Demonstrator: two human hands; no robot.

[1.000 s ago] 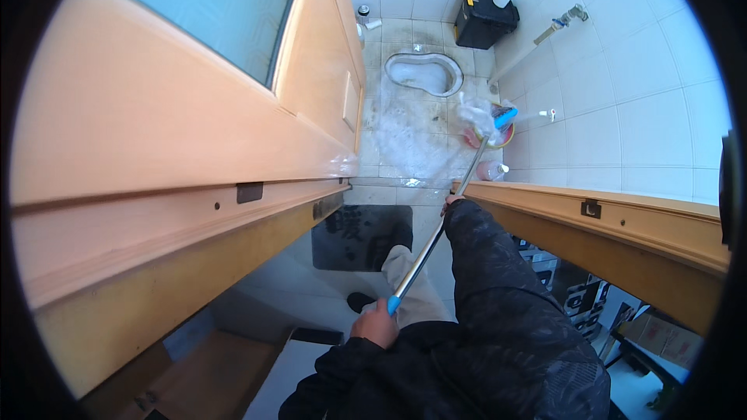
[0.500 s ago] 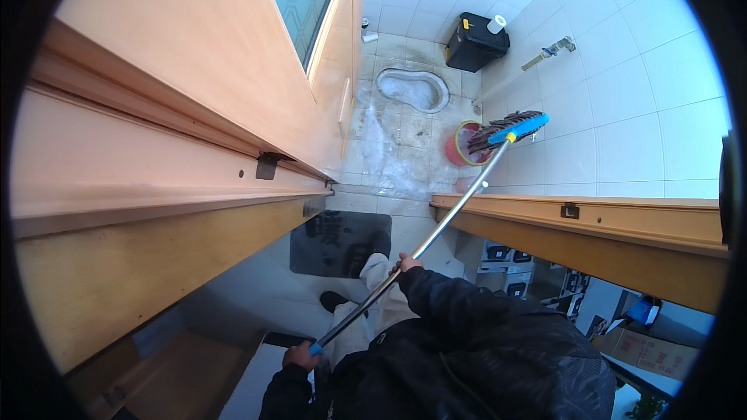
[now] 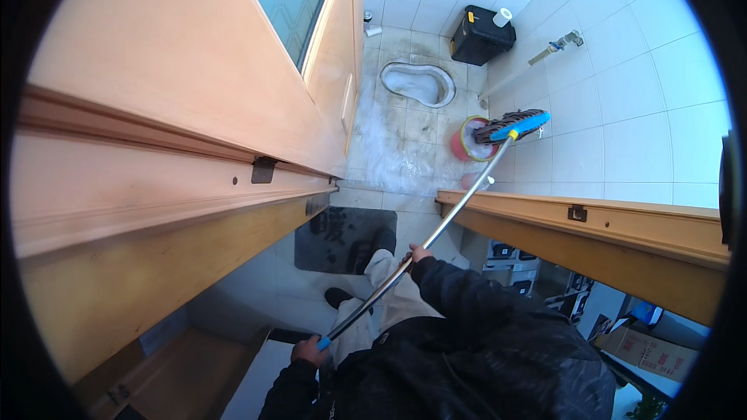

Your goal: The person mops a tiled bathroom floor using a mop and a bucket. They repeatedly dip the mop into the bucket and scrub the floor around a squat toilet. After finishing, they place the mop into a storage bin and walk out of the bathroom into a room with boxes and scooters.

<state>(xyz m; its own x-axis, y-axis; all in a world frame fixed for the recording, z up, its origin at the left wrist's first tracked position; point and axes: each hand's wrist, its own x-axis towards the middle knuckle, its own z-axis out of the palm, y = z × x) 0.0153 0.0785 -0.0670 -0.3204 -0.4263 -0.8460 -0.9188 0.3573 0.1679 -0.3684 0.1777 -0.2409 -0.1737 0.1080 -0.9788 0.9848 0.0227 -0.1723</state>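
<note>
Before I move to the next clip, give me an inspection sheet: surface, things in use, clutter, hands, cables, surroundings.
Surface: tiled floor with whitish, wet-looking streaks.
Job's things: mop, its head overlapping the pink bucket in view; contact unclear.
Clutter: black container topped by a white roll; dark mat.
Hands: left hand closed around the mop's near end; right hand closed around it farther up.
Cables: nothing seen.
Surroundings: wooden door at left, white tiled wall at right, squat toilet beyond.

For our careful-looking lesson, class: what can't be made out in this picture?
All in the head view:
Bucket: part of its rim, behind the mop head.
Pink bottle: part of it, behind the pole.
Door glass: its top, cut off by the upper edge.
</note>
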